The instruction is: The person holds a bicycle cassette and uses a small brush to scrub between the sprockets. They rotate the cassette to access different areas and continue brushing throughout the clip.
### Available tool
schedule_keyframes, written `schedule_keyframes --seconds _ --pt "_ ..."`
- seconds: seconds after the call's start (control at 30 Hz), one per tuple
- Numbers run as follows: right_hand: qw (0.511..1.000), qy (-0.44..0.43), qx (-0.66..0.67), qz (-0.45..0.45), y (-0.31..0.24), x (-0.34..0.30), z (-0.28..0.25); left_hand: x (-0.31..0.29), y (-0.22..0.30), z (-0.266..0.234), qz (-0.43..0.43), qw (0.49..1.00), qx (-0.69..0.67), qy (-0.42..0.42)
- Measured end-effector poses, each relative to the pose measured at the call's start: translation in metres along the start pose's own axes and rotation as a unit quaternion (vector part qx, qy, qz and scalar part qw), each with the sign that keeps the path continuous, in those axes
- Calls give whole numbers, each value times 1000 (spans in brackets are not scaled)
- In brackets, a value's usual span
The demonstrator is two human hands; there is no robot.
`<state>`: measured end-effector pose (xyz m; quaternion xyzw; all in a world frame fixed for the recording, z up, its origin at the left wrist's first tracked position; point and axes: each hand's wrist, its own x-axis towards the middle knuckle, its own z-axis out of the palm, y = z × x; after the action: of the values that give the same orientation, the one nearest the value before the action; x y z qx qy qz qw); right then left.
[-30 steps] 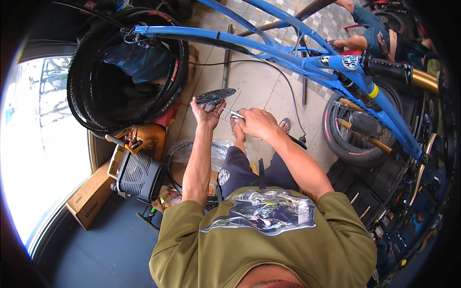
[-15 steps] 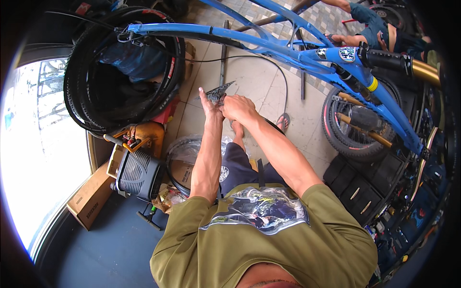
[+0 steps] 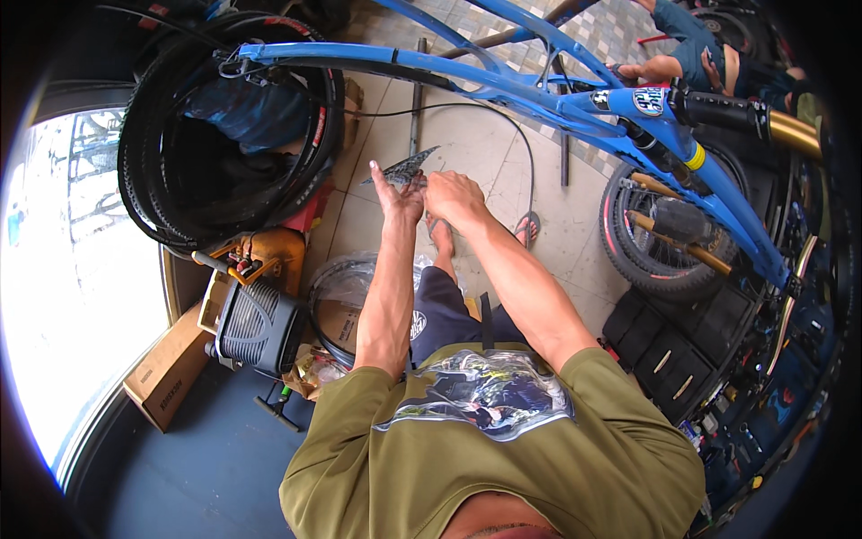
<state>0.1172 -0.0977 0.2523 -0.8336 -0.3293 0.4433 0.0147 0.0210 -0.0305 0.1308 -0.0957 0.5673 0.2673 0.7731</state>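
Note:
A dark, pointed, triangular piece with a mottled pattern [image 3: 406,168] rests in my left hand [image 3: 401,201], its tip pointing up and to the right. The left thumb sticks out straight, while the other fingers are partly hidden around the piece. Close on its right, my right hand [image 3: 455,196] is closed with its knuckles up. What its fingers pinch is hidden beneath them. Beyond both hands stretches a blue bicycle frame [image 3: 503,81], and a thin black cable [image 3: 533,153] hangs from it in a loop; neither hand touches these.
Several black tires [image 3: 135,153] lean at the left, near an orange and grey machine [image 3: 260,323] and a long cardboard box [image 3: 166,377]. A wheel [image 3: 660,269] and a black drawer case [image 3: 660,346] stand at the right. Another person [image 3: 687,58] is at the upper right.
My right hand has shifted slightly to the right, opening a small gap from the left palm. The patterned piece has tilted a little, and more of it shows.

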Motion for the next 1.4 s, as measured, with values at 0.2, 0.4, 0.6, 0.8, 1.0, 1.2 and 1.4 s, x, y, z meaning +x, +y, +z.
schedule_keyframes --seconds 0.2,0.4,0.6,0.8,1.0,1.2,1.4 --pt "1000 -3 -5 -1 5 2 3 -6 -4 5 18 999 5 33" --pt "1000 -10 10 -4 3 0 0 25 5 -26 -16 997 12 -70" --pt "999 -25 28 30 22 10 6 7 -2 -10 20 1000 -13 -4" --pt "974 66 205 69 68 5 7 1 3 -16 29 999 6 -36" --pt "834 52 539 109 68 19 14 -22 -15 -13 69 991 83 -75" --pt "664 -2 726 178 78 40 41 -54 -43 -19 201 955 203 -80" --pt "505 -252 814 135 128 48 60 -86 -11 -36 263 862 343 -265"
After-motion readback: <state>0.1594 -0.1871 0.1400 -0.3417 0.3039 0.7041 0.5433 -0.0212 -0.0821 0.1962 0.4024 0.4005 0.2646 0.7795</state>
